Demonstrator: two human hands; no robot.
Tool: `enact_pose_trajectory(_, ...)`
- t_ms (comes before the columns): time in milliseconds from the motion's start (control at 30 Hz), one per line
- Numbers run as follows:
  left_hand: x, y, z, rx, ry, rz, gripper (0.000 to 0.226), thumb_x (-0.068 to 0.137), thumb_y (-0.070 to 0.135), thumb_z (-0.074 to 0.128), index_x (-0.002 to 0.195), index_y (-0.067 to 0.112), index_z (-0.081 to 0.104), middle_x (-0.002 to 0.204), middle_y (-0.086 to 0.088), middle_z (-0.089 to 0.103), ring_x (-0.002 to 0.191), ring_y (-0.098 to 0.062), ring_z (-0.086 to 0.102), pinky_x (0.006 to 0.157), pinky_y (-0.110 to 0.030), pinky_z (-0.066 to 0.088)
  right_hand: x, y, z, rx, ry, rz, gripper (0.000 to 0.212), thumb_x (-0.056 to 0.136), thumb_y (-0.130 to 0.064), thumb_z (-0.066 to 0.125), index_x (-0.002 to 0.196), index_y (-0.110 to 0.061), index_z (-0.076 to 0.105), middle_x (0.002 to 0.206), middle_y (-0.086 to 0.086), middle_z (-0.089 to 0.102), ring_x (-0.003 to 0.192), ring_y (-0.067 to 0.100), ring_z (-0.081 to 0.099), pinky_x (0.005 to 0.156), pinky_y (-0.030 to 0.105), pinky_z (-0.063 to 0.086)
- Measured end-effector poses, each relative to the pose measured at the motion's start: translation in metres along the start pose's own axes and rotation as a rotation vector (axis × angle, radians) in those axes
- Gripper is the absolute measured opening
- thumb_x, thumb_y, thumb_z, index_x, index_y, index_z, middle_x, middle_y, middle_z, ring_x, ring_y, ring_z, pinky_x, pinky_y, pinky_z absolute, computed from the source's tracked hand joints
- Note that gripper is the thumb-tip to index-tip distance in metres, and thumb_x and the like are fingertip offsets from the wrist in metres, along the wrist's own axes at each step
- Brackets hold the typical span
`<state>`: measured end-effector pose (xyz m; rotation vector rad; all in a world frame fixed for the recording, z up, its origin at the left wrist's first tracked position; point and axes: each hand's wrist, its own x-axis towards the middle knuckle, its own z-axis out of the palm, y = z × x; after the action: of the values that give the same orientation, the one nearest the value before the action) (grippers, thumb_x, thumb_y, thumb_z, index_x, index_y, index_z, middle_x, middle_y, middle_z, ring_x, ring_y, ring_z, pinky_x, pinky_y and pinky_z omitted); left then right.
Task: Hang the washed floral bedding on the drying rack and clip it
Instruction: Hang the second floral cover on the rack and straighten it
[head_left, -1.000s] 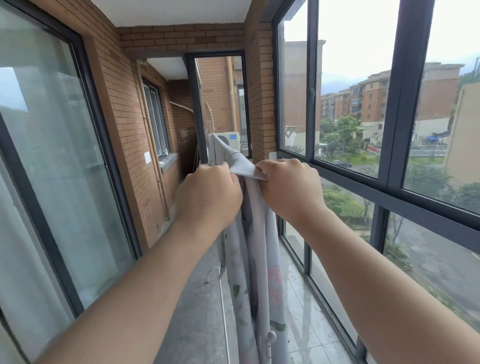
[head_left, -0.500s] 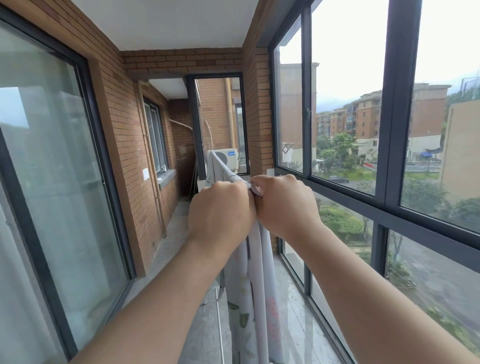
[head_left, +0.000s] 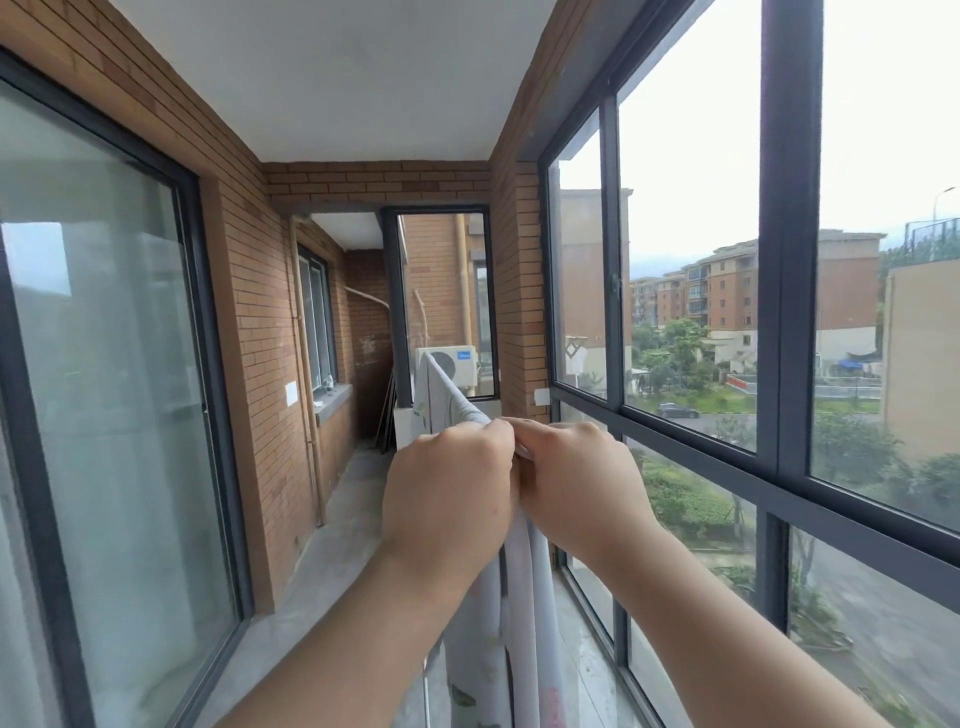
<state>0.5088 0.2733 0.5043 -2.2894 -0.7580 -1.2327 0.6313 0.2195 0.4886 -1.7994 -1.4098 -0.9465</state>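
- Left hand (head_left: 449, 499) and right hand (head_left: 576, 483) are side by side and touching, knuckles toward the camera. The fingers of both curl together over the top fold of the floral bedding (head_left: 524, 623). The fingertips are hidden behind the fold.
- No clip shows in or near either hand.
- Beyond the fingers the bedding runs away from the person as a taut ridge, draped on both sides. Below the fingers it hangs in long folds toward the floor.
- The drying rack (head_left: 426, 699) shows only as a thin pale tube below the left wrist. Its top rail is covered by cloth.
- Judgement: hanging looks largely done. The edge at the fingers is being set, and clipping is not yet begun.
- Writing: the air-conditioner unit (head_left: 460, 366), far beyond the fingers, carries a small blue mark too small to read. No other lettering is legible.
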Motion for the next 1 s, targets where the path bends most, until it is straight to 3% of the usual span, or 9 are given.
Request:
enact_pose_trajectory(167,-0.004,-0.003,0.003,-0.11,0.059,-0.04,0.015,0.081,0.024,0.076,0.069,0.024,0.067,0.053,0.003,0.058,0.045,-0.025,0.058,0.04,-0.025,0.034,-0.002,0.001,-0.003,0.065,-0.053,0.088,0.034,0.084,-0.03,0.039,0.106,-0.03,0.064,0.069,0.0,0.064,0.067,0.029,0.059,0.051,0.03,0.047)
enact_pose_trajectory(367,-0.015,-0.01,0.005,-0.206,0.064,-0.035,0.021,0.082,0.006,0.069,0.092,0.024,0.069,0.071,0.006,0.063,0.059,-0.026,0.064,0.044,-0.029,0.044,-0.004,0.002,-0.008,0.067,-0.132,0.111,0.039,0.089,-0.024,0.045,0.125,-0.035,0.057,0.086,0.0,0.069,0.081,0.031,0.064,0.061,0.034,0.054)
enact_pose_trajectory(433,-0.02,-0.01,0.01,-0.312,0.035,-0.13,0.03,0.082,0.003,0.062,0.101,0.026,0.068,0.089,0.008,0.067,0.076,-0.024,0.065,0.057,-0.034,0.052,-0.006,0.004,-0.003,0.082,-0.137,0.141,0.034,0.087,-0.023,0.045,0.117,-0.032,0.059,0.081,0.001,0.068,0.076,0.032,0.063,0.058,0.035,0.054)
enact_pose_trajectory(500,-0.026,-0.012,0.02,-0.488,-0.059,-0.292,0.028,0.084,0.015,0.061,0.106,0.031,0.067,0.097,0.011,0.067,0.086,-0.02,0.064,0.065,-0.033,0.053,-0.008,0.004,0.004,0.106,-0.129,0.172,0.021,0.085,-0.026,0.045,0.099,-0.025,0.061,0.071,0.0,0.063,0.068,0.03,0.06,0.055,0.036,0.053)
enact_pose_trajectory(567,-0.031,-0.01,0.03,-0.596,-0.207,-0.418,0.012,0.084,0.035,0.058,0.091,0.031,0.067,0.081,0.011,0.066,0.079,-0.021,0.063,0.061,-0.03,0.05,-0.012,0.001,0.009,0.184,-0.138,0.2,0.018,0.082,-0.029,0.046,0.086,-0.023,0.063,0.063,-0.001,0.061,0.062,0.026,0.058,0.052,0.036,0.052)
enact_pose_trajectory(633,-0.034,-0.008,0.037,-0.605,-0.308,-0.486,0.022,0.089,0.038,0.054,0.073,0.024,0.061,0.066,0.009,0.057,0.075,-0.029,0.061,0.057,-0.029,0.042,-0.017,0.002,0.012,0.252,-0.177,0.228,0.017,0.082,-0.026,0.049,0.071,-0.022,0.061,0.057,0.0,0.057,0.057,0.024,0.055,0.048,0.033,0.048)
enact_pose_trajectory(700,-0.037,-0.012,0.04,-0.547,-0.334,-0.534,0.031,0.098,0.034,0.049,0.073,0.02,0.061,0.065,0.005,0.052,0.076,-0.033,0.059,0.059,-0.028,0.037,-0.023,0.005,0.014,0.228,-0.231,0.244,0.029,0.085,-0.02,0.05,0.056,-0.017,0.045,0.052,0.0,0.048,0.054,0.026,0.048,0.044,0.032,0.037)
enact_pose_trajectory(867,-0.045,-0.023,0.046,-0.433,-0.277,-0.507,0.023,0.099,0.024,0.046,0.092,0.021,0.067,0.083,-0.007,0.064,0.073,-0.032,0.051,0.061,-0.03,0.039,-0.032,0.008,0.016,0.209,-0.192,0.275,0.044,0.094,-0.023,0.049,0.055,-0.013,0.033,0.048,0.002,0.038,0.048,0.023,0.036,0.045,0.034,0.033)
enact_pose_trajectory(1000,-0.058,-0.011,0.049,-0.396,-0.359,-0.516,0.026,0.104,0.027,0.04,0.1,0.016,0.063,0.095,-0.006,0.064,0.086,-0.03,0.059,0.065,-0.03,0.04,-0.052,0.001,0.028,0.262,-0.324,0.319,0.043,0.094,-0.02,0.048,0.053,-0.012,0.036,0.049,0.002,0.043,0.048,0.021,0.038,0.042,0.032,0.026)
